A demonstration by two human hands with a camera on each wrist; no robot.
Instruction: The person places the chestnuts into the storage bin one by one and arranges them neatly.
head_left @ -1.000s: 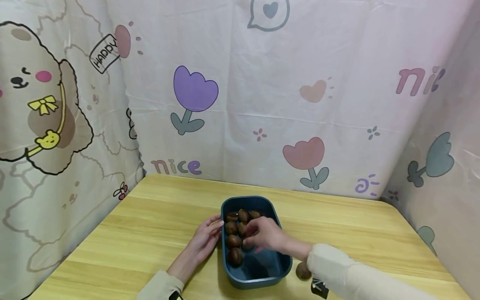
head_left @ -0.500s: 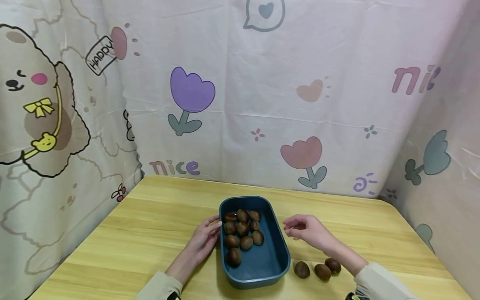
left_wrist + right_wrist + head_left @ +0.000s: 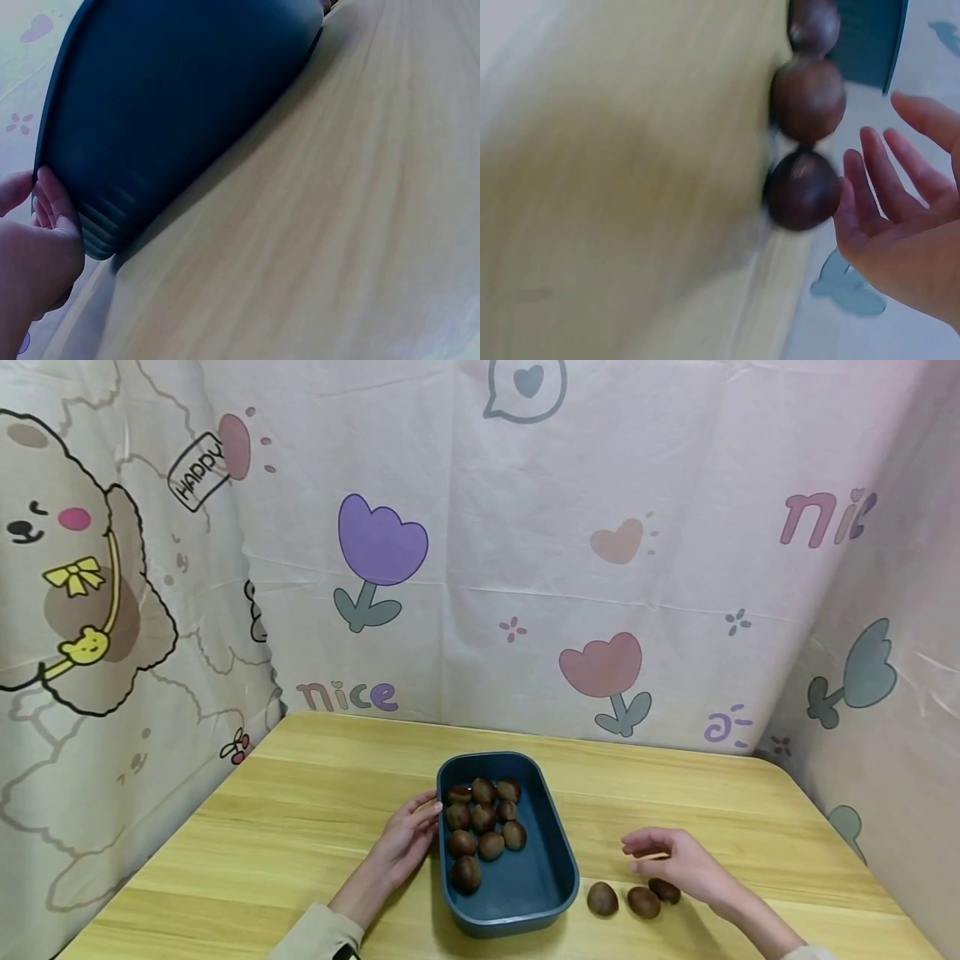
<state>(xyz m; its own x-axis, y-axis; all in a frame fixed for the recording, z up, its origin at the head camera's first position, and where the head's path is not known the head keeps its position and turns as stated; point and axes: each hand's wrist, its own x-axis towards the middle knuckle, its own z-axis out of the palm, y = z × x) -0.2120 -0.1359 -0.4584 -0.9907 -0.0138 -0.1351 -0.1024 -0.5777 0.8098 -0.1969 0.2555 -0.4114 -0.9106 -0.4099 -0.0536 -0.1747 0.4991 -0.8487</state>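
A dark blue rounded rectangular box (image 3: 501, 907) stands on the table, with several brown chestnuts (image 3: 483, 817) gathered along its left and far part. My left hand (image 3: 406, 842) rests against the box's left side near the rim; the left wrist view shows its fingers (image 3: 58, 201) touching the outer wall. Three chestnuts lie outside, right of the box: a nearer one (image 3: 602, 899), a middle one (image 3: 644, 902) and a right one (image 3: 664, 891). My right hand (image 3: 684, 862) hovers just over the right one, fingers loosely spread and holding nothing. In the right wrist view the fingers (image 3: 881, 169) are beside the chestnuts.
The pale wooden table (image 3: 337, 768) reaches back to a white curtain (image 3: 480, 543) printed with tulips and letters. More printed cloth hangs at the left and right sides. Bare wood lies left of the left hand.
My right hand has withdrawn from inside the box and moved right, then nearer, to the loose chestnuts. A chestnut now lies in the box where its fingers were. The left hand stays at the box.
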